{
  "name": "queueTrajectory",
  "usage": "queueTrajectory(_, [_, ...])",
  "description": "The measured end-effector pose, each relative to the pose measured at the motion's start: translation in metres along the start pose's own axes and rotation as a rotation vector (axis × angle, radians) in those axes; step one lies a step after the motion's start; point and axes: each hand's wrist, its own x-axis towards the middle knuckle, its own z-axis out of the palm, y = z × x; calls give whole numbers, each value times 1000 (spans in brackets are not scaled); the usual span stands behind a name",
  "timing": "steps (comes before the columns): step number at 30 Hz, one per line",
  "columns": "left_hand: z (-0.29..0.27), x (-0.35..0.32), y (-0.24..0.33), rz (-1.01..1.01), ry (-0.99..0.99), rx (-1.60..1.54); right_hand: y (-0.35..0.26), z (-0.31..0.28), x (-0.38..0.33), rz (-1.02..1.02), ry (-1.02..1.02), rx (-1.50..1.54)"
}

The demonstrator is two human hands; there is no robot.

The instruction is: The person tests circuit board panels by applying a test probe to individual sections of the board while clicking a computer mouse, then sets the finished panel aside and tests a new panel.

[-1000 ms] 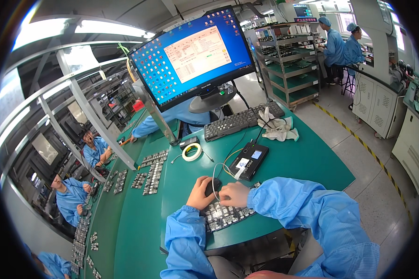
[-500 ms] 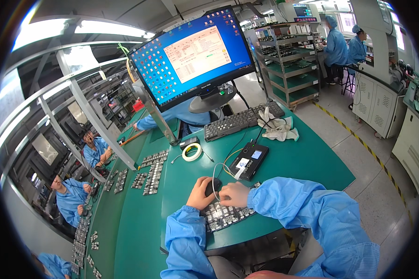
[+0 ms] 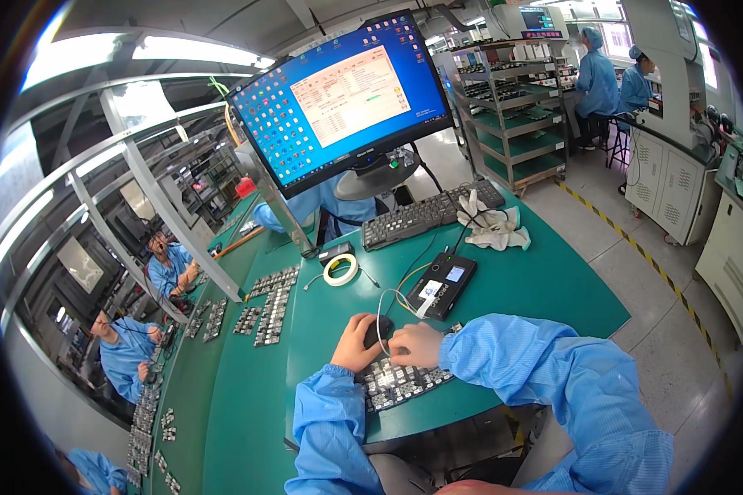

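My left hand (image 3: 356, 345) and my right hand (image 3: 416, 345) meet over a small dark object (image 3: 380, 330) on the green table (image 3: 537, 289), both with fingers curled on it. A thin grey cable (image 3: 380, 309) runs from between my hands up to a black box device (image 3: 441, 285) with a lit small screen. Under my wrists lies a tray of small circuit boards (image 3: 400, 384). What exactly the fingers pinch is hidden.
A large monitor (image 3: 343, 99) and a black keyboard (image 3: 428, 214) stand at the back, with white gloves (image 3: 494, 227) and a tape roll (image 3: 340, 269) nearby. Rows of small boards (image 3: 271, 301) lie to the left. Other workers in blue sit left and far right.
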Motion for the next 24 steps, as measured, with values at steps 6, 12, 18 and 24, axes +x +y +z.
queueTrajectory(6, [-1, 1, 1, 5, -1, 2, 0, -1, 0, 1, -1, 2])
queueTrajectory(12, [-1, 0, 3, 7, 3, 2, 0, 1, -1, 2, -2, 4])
queueTrajectory(18, [2, 0, 0, 4, -2, 5, 1, 2, -1, 15, -5, 9])
queueTrajectory(24, [-1, 0, 1, -5, -1, -7, -1, 0, 1, 18, -9, 4])
